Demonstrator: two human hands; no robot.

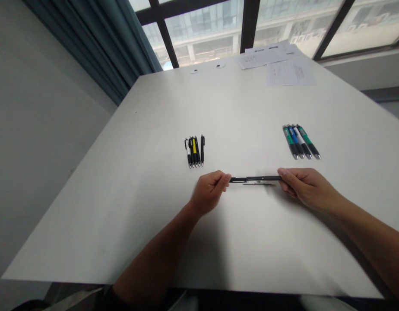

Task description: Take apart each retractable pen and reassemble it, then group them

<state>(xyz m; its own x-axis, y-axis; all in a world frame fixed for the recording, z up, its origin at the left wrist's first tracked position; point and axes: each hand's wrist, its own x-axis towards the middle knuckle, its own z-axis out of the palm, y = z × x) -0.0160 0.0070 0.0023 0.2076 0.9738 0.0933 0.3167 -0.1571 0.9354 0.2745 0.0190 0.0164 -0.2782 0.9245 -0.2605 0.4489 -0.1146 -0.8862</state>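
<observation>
A thin black pen (255, 178) lies level just above the white table (147, 207), held at both ends. My left hand (210, 191) pinches its left end with curled fingers. My right hand (303, 185) grips its right end between thumb and fingers. The pen's shadow falls on the table right beneath it. A row of several dark pens, one with a yellow barrel (194, 151), lies beyond my left hand. Several green and blue pens (301, 141) lie beyond my right hand.
Printed paper sheets (279, 65) lie at the table's far right by the window. Two small round white discs (220, 66) sit near the far edge. A teal curtain (102, 47) hangs at the back left. The table's near edge is close to my body.
</observation>
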